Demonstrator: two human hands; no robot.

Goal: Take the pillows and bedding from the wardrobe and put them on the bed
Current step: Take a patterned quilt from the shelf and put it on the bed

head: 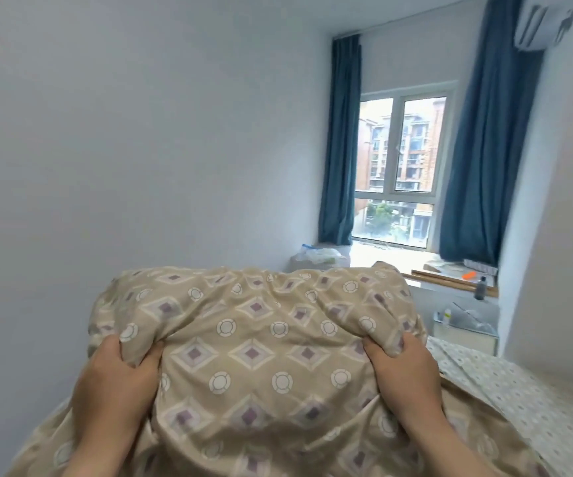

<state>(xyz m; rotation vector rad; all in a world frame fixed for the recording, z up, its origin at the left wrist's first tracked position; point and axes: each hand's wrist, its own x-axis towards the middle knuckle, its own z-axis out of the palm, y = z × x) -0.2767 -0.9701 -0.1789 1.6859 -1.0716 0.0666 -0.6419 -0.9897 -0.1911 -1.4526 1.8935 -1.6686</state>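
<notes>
A bulky beige quilt [254,325] with a pattern of purple diamonds and white rings fills the lower middle of the head view, lifted up in front of me. My left hand [120,376] grips a fold of it on the left side. My right hand [402,366] is closed on another fold on the right. The bed [525,394], covered with a pale dotted sheet, shows at the lower right, partly under the quilt's hanging edge. The wardrobe and any pillows are out of view.
A window [398,166] with blue curtains [340,139] is ahead. Its sill [450,273] holds bags, wooden strips, an orange item and a dark bottle. A small white bedside cabinet [463,332] stands by the bed. A bare wall runs along the left.
</notes>
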